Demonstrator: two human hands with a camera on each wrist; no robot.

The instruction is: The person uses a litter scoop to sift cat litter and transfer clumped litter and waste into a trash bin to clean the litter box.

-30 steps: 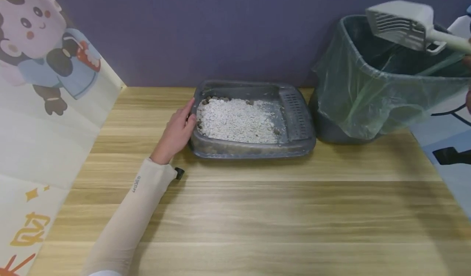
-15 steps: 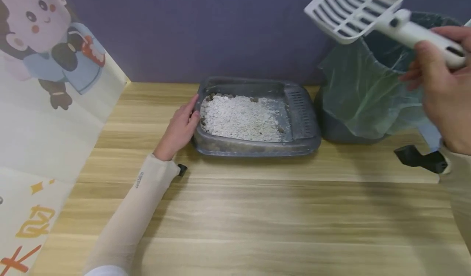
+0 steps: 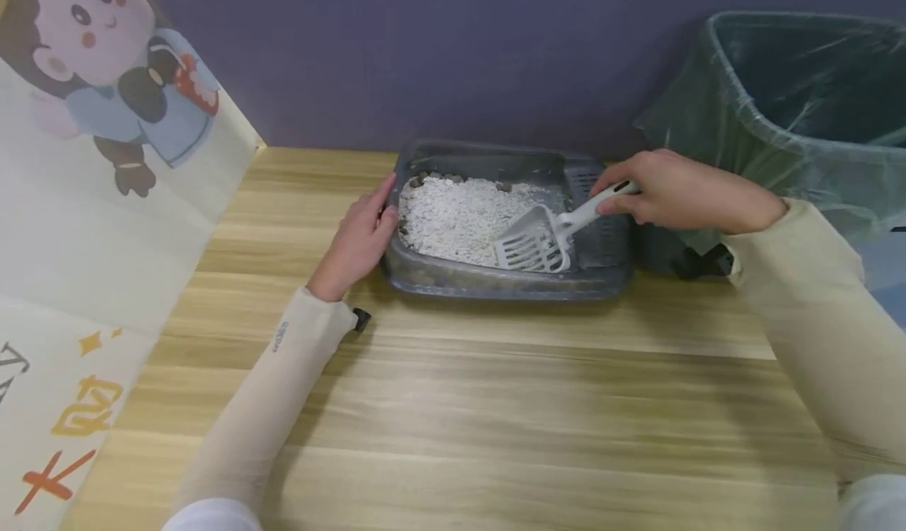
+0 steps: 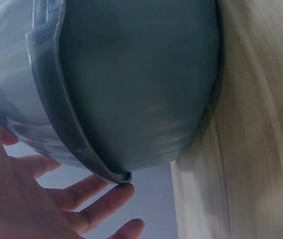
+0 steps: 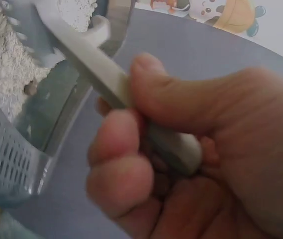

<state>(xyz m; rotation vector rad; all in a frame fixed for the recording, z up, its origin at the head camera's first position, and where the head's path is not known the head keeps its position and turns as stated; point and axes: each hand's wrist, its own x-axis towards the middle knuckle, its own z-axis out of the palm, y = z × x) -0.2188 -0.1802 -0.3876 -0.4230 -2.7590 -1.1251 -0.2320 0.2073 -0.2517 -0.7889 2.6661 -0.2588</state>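
In the head view, a grey litter tray (image 3: 506,282) holds white granular litter (image 3: 453,216) with dark clumps along its back and left edges. My left hand (image 3: 357,240) lies against the tray's left side; the left wrist view has its spread fingers (image 4: 104,206) touching the rim of the tray (image 4: 136,74). My right hand (image 3: 683,189) grips the handle of a light grey slotted scoop (image 3: 534,241), whose head is at the litter's front right. Curled fingers and thumb of the right hand (image 5: 196,149) hold the scoop handle (image 5: 89,62) in the right wrist view.
A bin with a green translucent liner (image 3: 736,130) stands right of the tray, beyond my right forearm. Behind the tray rises a dark purple wall (image 3: 425,51). A wall with cartoon pictures (image 3: 127,240) borders the wooden table (image 3: 495,421) on the left.
My right hand has brought the scoop from over the bin leftward and down into the tray, turning its head downward. The left hand has stayed at the tray's side. The head view has shifted slightly.
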